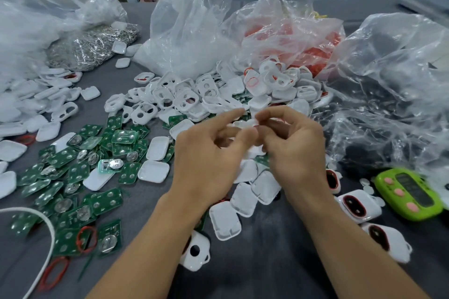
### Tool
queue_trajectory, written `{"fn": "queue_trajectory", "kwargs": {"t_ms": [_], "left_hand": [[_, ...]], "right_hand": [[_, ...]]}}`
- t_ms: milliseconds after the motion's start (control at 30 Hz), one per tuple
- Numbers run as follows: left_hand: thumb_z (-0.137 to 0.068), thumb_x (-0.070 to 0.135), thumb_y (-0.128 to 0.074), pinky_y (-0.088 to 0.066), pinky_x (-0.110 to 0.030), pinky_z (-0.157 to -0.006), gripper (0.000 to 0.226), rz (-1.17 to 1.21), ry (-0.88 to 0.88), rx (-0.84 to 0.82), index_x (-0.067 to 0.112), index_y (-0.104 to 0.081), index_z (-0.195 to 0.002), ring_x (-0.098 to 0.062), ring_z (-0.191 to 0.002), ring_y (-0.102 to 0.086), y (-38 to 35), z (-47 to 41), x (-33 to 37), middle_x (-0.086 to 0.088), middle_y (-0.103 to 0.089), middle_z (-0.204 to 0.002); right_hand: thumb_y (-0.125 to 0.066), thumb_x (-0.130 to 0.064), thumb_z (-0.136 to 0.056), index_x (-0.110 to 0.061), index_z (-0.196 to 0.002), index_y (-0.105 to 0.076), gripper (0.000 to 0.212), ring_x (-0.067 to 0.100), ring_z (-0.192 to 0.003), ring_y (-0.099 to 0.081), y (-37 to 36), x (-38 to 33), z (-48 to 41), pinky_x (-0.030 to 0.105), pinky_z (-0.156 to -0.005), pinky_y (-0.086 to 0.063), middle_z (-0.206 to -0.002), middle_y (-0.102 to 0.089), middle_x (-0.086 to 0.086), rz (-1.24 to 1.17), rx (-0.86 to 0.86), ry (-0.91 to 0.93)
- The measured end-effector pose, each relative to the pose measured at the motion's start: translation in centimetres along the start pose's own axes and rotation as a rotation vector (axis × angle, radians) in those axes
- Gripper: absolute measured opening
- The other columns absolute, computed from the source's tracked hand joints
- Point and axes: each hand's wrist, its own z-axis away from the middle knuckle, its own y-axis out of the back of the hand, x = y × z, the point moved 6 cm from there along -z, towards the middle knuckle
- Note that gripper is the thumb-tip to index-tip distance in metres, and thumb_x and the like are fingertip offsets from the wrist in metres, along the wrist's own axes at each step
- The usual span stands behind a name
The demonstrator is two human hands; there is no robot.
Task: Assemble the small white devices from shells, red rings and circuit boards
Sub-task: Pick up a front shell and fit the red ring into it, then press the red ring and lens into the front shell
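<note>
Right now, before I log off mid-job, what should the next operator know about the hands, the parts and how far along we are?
Hands: left hand and right hand both pinch one shell. Some red shows by the right hand, but it is too blurred to tell whether a ring is seated.
Parts: boards are piled to the left and holed shells ahead. The rings are in the bag behind, and plain shells lie near the wrists.
Done: a few devices with red rings lie to the right.
Left: finish this shell, then work through the piles.
</note>
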Motion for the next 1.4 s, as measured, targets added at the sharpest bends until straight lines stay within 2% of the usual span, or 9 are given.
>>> {"fn": "queue_trajectory", "kwargs": {"t_ms": [133,267,400,567,667,800,933,1167,1400], "left_hand": [[-0.099,0.041,-0.064,-0.056,-0.027,-0.062,0.023,0.351,0.295,-0.241,0.026,-0.081,-0.102,-0.019,-0.076,-0.077,-1.2,-0.2,-1.0,-0.004,-0.079,-0.086],[-0.084,0.017,-0.079,-0.04,-0.016,-0.04,0.033,0.627,0.413,-0.451,0.014,-0.074,-0.117,-0.014,-0.048,-0.062,-2.3,0.2,-1.0,-0.012,-0.071,-0.081],[-0.089,0.005,-0.072,-0.037,-0.013,-0.037,0.013,0.657,0.532,-0.23,0.01,-0.073,-0.101,-0.008,-0.041,-0.055,-0.2,-0.8,-2.3,-0.008,-0.074,-0.074],[-0.099,0.004,-0.06,-0.043,-0.017,-0.042,0.009,0.723,0.576,0.112,0.005,-0.07,-0.099,-0.012,-0.046,-0.055,3.6,-2.0,-4.2,-0.006,-0.074,-0.081],[-0.1,0.002,-0.057,-0.036,-0.016,-0.038,0.011,0.759,0.557,0.214,0.005,-0.065,-0.095,-0.01,-0.043,-0.05,4.5,-2.2,-4.5,-0.009,-0.072,-0.079],[-0.099,0.001,-0.054,-0.032,-0.018,-0.036,0.02,0.68,0.545,0.311,0.011,-0.064,-0.085,-0.011,-0.04,-0.047,5.2,-2.4,-4.9,-0.004,-0.073,-0.072],[-0.099,-0.001,-0.051,-0.039,-0.021,-0.039,0.02,0.651,0.523,0.367,0.008,-0.066,-0.088,-0.015,-0.043,-0.056,5.7,-2.5,-5.1,-0.004,-0.073,-0.071],[-0.088,-0.007,-0.055,-0.042,-0.021,-0.041,0.017,0.644,0.518,0.289,-0.003,-0.063,-0.103,-0.015,-0.045,-0.055,4.2,-2.8,-5.1,-0.004,-0.068,-0.067],[-0.084,-0.001,-0.069,-0.036,-0.023,-0.039,0.021,0.429,0.418,0.018,0.019,-0.068,-0.077,-0.018,-0.039,-0.05,1.7,-2.2,-4.0,-0.015,-0.069,-0.069]], "right_hand": [[-0.07,0.009,-0.086,-0.019,-0.081,-0.077,0.03,0.014,-0.064,-0.069,-0.3,0.0,0.0,0.023,-0.062,-0.055,-0.079,-0.078,0.007,-0.221,-0.046,-0.049],[-0.075,0.005,-0.081,-0.02,-0.077,-0.08,0.026,0.021,-0.081,-0.076,-0.5,-0.4,0.2,0.036,-0.073,-0.061,-0.083,-0.079,0.001,-0.021,-0.064,0.057],[-0.068,-0.002,-0.088,-0.03,-0.084,-0.081,0.031,0.002,-0.076,-0.07,0.1,-0.7,0.7,0.015,-0.069,-0.051,-0.081,-0.077,-0.013,0.276,0.051,0.122],[-0.074,-0.013,-0.085,-0.032,-0.091,-0.081,0.022,0.004,-0.092,-0.047,-2.4,-1.5,2.1,0.039,-0.097,-0.042,-0.08,-0.067,-0.018,0.63,-0.123,0.284],[-0.074,-0.034,-0.085,-0.034,-0.108,-0.077,0.023,0.01,-0.109,-0.048,-4.9,-1.2,3.3,0.035,-0.103,-0.021,-0.108,-0.073,-0.013,0.901,-0.339,0.334],[-0.069,-0.02,-0.083,-0.027,-0.112,-0.076,0.03,0.027,-0.113,-0.057,-4.0,-1.2,2.7,0.039,-0.106,-0.021,-0.121,-0.073,-0.006,1.207,-0.199,0.308],[-0.077,-0.011,-0.08,-0.019,-0.113,-0.077,0.034,0.03,-0.112,-0.061,-2.9,-1.6,2.4,0.038,-0.105,-0.026,-0.115,-0.075,0.003,1.087,-0.045,0.319],[-0.065,-0.015,-0.089,-0.03,-0.118,-0.076,0.034,0.014,-0.115,-0.057,-6.8,-0.9,4.0,0.027,-0.105,-0.04,-0.11,-0.074,-0.005,0.769,-0.569,0.267],[-0.067,-0.009,-0.087,-0.028,-0.091,-0.082,0.024,0.028,-0.088,-0.068,4.7,-3.3,-0.6,0.046,-0.091,-0.055,-0.088,-0.078,-0.003,0.913,0.162,0.098]]}}
